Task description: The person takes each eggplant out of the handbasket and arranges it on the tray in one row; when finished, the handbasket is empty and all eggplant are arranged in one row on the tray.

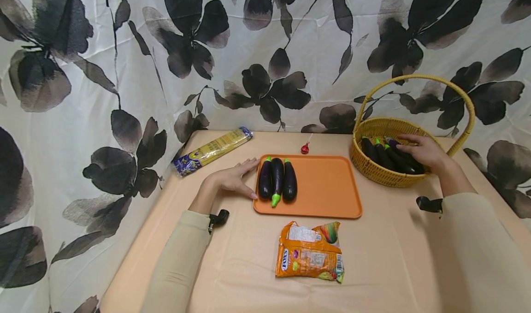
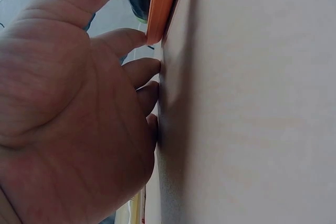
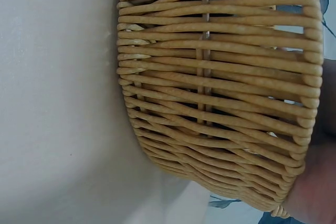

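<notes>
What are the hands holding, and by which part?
Left hand merely touches the orange tray, holding nothing; whether the right hand grips an eggplant in the wicker basket is unclear.

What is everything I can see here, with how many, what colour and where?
Eggplants: three, dark purple, side by side on the tray's left part
Tray: one, orange, mid-table
Basket: one, yellow-tan wicker, right of the tray
Basket eggplants: several, exact count hidden, dark purple, inside the basket
Long packet: one, yellow and blue, back left
Lollipop: one, red, behind the tray
Snack bag: one, orange, in front of the tray
Table: one, peach, under everything
Flowered cloth: white with dark flowers, behind the table
Left hand: one, at the tray's left edge
Right hand: one, over the basket eggplants
Sleeves: two, beige, on the arms
</notes>
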The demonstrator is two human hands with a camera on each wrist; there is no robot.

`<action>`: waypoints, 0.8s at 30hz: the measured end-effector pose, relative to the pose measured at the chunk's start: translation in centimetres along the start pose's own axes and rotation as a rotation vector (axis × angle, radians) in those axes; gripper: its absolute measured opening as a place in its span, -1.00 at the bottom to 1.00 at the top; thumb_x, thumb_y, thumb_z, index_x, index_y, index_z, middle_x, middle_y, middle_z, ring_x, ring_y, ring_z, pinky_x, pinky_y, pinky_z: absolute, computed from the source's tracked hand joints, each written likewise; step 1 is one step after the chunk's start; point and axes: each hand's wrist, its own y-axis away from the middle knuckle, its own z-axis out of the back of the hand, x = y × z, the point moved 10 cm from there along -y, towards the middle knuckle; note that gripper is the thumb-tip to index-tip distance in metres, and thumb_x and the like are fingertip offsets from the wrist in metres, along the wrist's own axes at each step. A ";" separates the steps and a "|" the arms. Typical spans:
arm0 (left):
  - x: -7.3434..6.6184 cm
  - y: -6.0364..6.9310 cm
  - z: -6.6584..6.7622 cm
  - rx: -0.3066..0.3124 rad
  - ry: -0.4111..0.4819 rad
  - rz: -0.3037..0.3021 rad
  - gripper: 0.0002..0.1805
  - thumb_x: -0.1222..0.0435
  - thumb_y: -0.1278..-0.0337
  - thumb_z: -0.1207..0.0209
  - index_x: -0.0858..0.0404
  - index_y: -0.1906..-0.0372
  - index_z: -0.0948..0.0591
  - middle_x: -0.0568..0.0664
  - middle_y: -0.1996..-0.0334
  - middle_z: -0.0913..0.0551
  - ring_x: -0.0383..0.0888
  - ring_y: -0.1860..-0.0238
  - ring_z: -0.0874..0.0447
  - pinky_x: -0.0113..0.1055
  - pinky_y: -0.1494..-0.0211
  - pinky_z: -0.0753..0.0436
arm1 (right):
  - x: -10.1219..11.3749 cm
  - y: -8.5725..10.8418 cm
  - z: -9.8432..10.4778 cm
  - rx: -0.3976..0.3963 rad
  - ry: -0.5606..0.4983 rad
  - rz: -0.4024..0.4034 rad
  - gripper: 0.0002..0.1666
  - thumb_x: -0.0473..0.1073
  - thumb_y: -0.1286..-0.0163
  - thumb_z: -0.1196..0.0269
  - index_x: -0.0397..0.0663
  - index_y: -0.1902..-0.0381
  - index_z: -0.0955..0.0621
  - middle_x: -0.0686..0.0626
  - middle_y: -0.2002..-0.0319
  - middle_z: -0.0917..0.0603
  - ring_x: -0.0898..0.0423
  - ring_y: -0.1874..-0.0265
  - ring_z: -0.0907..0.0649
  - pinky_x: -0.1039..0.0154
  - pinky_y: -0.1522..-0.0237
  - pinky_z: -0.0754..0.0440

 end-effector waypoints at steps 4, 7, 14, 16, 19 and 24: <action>0.0 -0.1 0.0 0.000 0.013 0.004 0.47 -0.26 0.30 -0.61 -0.17 -0.71 0.06 -0.16 -0.73 0.23 0.05 -0.72 0.45 0.14 -0.73 0.29 | -0.3 -0.1 -0.1 0.014 0.009 -0.008 -0.20 0.06 -0.70 0.00 -0.29 -0.64 -0.08 -0.55 -0.58 -0.01 -0.52 -0.57 0.02 -0.48 -0.55 0.06; 0.0 -0.1 0.0 -0.001 0.016 0.005 0.47 -0.25 0.31 -0.61 -0.18 -0.71 0.06 -0.16 -0.73 0.23 0.05 -0.72 0.45 0.15 -0.73 0.29 | -0.4 -0.2 -0.2 0.033 0.026 -0.007 -0.22 0.02 -0.71 0.02 -0.33 -0.63 -0.09 -0.57 -0.57 -0.03 -0.54 -0.56 0.01 -0.49 -0.53 0.03; 0.2 -0.2 -0.2 0.003 0.006 0.004 0.48 -0.27 0.31 -0.60 -0.18 -0.71 0.08 -0.18 -0.73 0.24 0.04 -0.72 0.45 0.14 -0.73 0.28 | -0.6 -0.4 -0.5 0.070 0.081 -0.017 -0.29 -0.07 -0.72 0.07 -0.41 -0.60 -0.11 -0.61 -0.53 -0.04 -0.58 -0.53 -0.01 -0.50 -0.50 -0.02; 0.3 -0.2 -0.2 0.003 0.007 0.006 0.48 -0.28 0.31 -0.60 -0.18 -0.71 0.08 -0.18 -0.73 0.24 0.02 -0.72 0.45 0.13 -0.73 0.28 | -0.7 -0.3 -0.6 0.083 0.080 -0.028 -0.29 -0.09 -0.72 0.08 -0.40 -0.61 -0.09 -0.61 -0.54 -0.02 -0.58 -0.53 0.00 -0.51 -0.50 -0.02; 0.3 -0.2 -0.2 0.002 0.009 0.004 0.48 -0.29 0.32 -0.60 -0.18 -0.71 0.08 -0.17 -0.73 0.24 0.02 -0.72 0.45 0.13 -0.73 0.28 | -0.9 -0.3 -0.8 0.095 0.068 -0.045 -0.29 -0.09 -0.72 0.08 -0.37 -0.62 -0.08 -0.61 -0.54 -0.01 -0.57 -0.53 0.00 -0.50 -0.51 -0.02; 0.2 -0.2 -0.1 0.002 0.008 -0.004 0.48 -0.28 0.32 -0.60 -0.16 -0.71 0.07 -0.15 -0.73 0.24 0.05 -0.72 0.46 0.15 -0.72 0.29 | -0.9 -0.1 -0.9 0.103 0.069 -0.051 -0.30 -0.12 -0.72 0.08 -0.38 -0.62 -0.08 -0.61 -0.54 0.00 -0.56 -0.53 0.00 -0.48 -0.51 -0.05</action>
